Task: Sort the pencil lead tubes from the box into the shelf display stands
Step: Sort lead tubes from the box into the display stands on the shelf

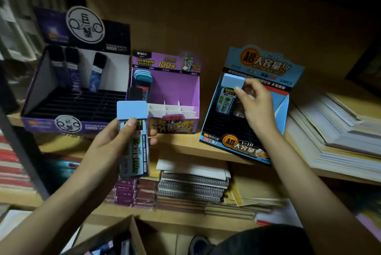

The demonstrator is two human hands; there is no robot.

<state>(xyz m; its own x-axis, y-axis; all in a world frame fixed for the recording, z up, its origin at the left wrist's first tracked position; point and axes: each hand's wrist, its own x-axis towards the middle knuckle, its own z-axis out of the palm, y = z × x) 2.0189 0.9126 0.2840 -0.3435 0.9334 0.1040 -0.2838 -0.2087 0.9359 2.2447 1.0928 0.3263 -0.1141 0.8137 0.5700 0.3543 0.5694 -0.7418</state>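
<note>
My left hand (115,141) holds a lead tube with a light-blue cap (134,139) upright in front of the shelf edge. My right hand (254,106) reaches into the blue display stand (243,145) and grips a second blue-capped tube (228,94) at the stand's back left, with thumb and fingers on it just below the cap. A purple stand (175,89) in the middle holds a few teal-capped tubes at its back left. The dark stand (76,89) on the left holds three black-capped tubes. The cardboard box (115,236) sits open at the bottom.
The stands sit on a wooden shelf (185,143). Stacked paper and booklets (334,131) lie to the right of the blue stand. Spiral notebooks (191,184) and purple packs fill the shelf below. A dark metal post (22,151) runs along the left.
</note>
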